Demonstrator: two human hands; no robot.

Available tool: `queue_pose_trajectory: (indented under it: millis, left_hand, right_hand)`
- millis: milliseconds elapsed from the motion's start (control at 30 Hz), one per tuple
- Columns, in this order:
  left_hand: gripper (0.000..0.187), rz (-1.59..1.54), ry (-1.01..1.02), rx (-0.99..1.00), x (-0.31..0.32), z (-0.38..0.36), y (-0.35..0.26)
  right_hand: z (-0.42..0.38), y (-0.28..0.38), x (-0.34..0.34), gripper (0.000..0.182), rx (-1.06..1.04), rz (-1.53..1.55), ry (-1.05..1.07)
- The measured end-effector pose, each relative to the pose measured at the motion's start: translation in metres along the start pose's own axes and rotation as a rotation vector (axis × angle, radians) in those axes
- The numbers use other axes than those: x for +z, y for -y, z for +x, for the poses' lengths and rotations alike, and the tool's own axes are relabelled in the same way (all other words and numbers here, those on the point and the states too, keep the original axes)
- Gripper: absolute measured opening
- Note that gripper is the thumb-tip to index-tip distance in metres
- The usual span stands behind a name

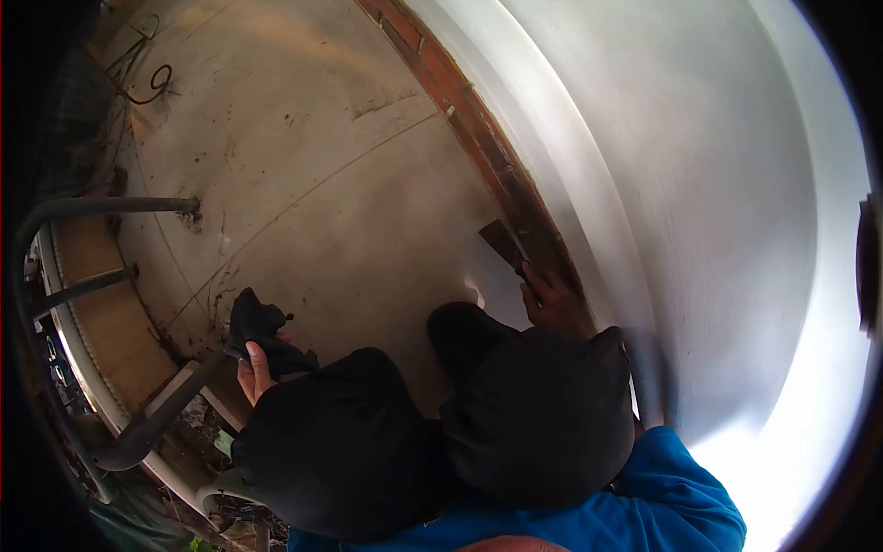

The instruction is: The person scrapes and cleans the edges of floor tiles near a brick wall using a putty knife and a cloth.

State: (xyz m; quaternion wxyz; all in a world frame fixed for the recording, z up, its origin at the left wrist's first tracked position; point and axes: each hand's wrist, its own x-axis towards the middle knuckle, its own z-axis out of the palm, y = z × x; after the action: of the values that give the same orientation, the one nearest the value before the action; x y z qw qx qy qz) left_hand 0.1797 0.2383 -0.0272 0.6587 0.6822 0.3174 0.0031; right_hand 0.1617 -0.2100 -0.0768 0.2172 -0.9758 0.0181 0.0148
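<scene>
Pretty sure this is somebody's porch or a patio-type corner of a house, though I can't tell which exactly. The giveaways are the grubby floor [313, 120] with joint lines, plus a white wall [717, 166] at 2 o'clock with a scuffed reddish strip [416, 57] running from 12 toward 3. There's also a metal tube frame [120, 204] at 9 and a green leaf [223, 443] among debris at 8.
</scene>
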Motion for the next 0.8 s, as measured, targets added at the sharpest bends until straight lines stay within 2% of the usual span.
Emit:
queue_pose_trajectory:
  millis: [133,300,433,533,633,800]
  left_hand:
    - [0.052,-0.037,-0.022,-0.109,0.020,-0.003,-0.015]
    - [0.049,-0.077,0.047,-0.119,0.044,0.006,-0.035]
    - [0.046,-0.016,0.079,-0.102,0.056,0.017,-0.061]
    - [0.046,-0.091,0.166,-0.055,0.062,0.036,-0.079]
    - [0.042,-0.202,0.307,0.043,0.077,0.060,-0.105]
    - [0.035,0.061,0.401,0.285,0.119,0.077,-0.156]
  right_hand:
    - [0.002,-0.013,0.022,0.036,0.010,-0.048,-0.010]
    - [0.071,0.017,0.016,0.036,0.036,-0.085,0.060]
    - [0.054,0.007,0.018,0.037,-0.002,-0.029,0.017]
    - [0.027,0.010,0.005,0.037,0.067,-0.060,0.119]
    - [0.032,0.013,0.006,0.039,0.052,-0.048,0.109]
    - [0.082,0.017,0.022,0.040,-0.014,0.007,0.067]
